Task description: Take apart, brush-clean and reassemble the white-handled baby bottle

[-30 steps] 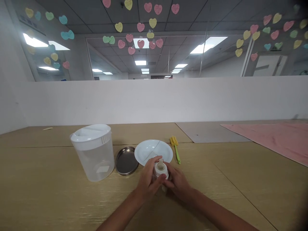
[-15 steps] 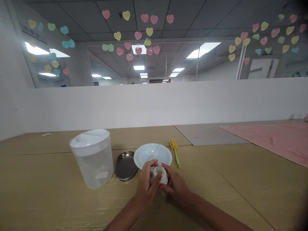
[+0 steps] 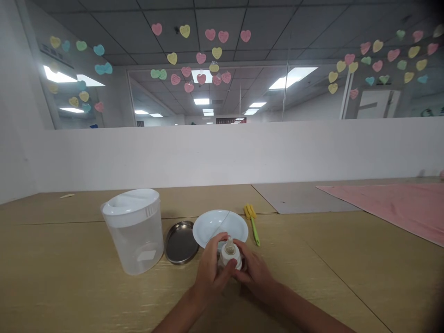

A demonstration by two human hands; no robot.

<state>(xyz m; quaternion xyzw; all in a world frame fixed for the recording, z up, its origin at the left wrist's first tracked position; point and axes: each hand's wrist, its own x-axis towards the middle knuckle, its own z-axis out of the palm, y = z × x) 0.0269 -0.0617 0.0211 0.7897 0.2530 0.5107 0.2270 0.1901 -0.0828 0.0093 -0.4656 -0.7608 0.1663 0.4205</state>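
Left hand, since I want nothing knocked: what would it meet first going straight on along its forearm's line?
Besides the white-collared bottle with a clear teat already in its grasp, the left hand would probably meet the glossy, round white dish; its height over the rim is unclear.

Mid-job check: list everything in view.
feeding bottle: 1, white collar, clear teat, near centre
bowl: 1, white, behind bottle
metal dish: 1, dark grey, left of bowl
lidded bucket: 1, translucent and white, left of dish
brush: 1, yellow and green, right of bowl
cloth: 1, pink, far right
flat sliver: 1, tan, back left
table: 1, tan and grey, below
wall: 1, white, behind
heart notes: many, mixed colours, on window
ceiling lights: several, white, overhead
left hand, right hand: 2, around bottle
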